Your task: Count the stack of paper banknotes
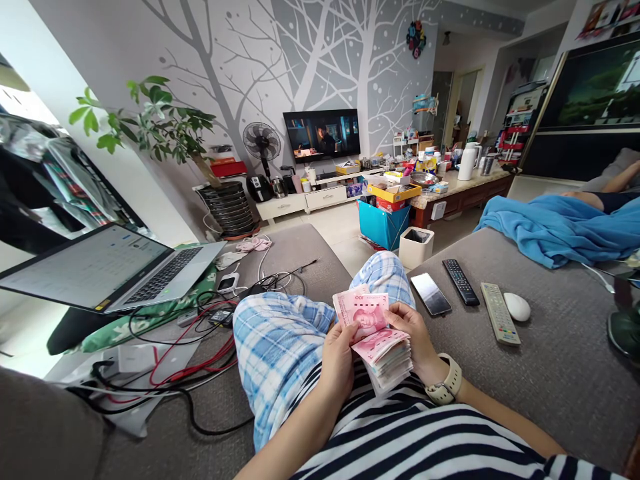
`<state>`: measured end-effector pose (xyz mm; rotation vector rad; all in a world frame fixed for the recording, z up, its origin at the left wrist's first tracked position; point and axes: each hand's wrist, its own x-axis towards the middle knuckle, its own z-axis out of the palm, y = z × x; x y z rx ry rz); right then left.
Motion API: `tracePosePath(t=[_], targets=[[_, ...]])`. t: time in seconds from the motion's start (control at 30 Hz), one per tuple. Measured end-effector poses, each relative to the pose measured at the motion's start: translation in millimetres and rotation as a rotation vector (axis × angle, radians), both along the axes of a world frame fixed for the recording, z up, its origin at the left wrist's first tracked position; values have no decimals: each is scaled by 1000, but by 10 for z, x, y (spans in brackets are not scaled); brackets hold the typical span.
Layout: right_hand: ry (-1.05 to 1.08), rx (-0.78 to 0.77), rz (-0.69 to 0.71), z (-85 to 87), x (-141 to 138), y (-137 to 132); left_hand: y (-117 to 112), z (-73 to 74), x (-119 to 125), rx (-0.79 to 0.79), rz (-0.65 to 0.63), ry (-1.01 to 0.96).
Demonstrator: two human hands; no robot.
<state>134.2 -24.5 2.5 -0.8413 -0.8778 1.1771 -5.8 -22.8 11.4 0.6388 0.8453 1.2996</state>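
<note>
A thick stack of pink banknotes is held over my lap. My left hand grips it from the left, the thumb pressed on the notes. On the other side my right hand pinches the upper right edge, and a pale watch sits on that wrist. Some notes are folded up and away from the thicker lower part, showing a portrait and the figure 100. Fingers beneath the stack are hidden.
To the right on the grey sofa lie a phone, a black remote, a beige remote and a white mouse. An open laptop and tangled cables occupy the left. Beyond my knees stands a bin. Someone's arm shows far right.
</note>
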Motion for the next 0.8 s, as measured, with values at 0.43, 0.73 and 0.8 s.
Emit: tracePosePath(t=[0.43,0.73,0.8], targets=[[-45,-3,-11,2,13,-7,57,-52,5,-23,99,0],[-22,-8,-5,38,1,-16,39,-28,13,-5,90,7],[-25,-4,-6,47,-1,-21,43,-37,11,4,88,7]])
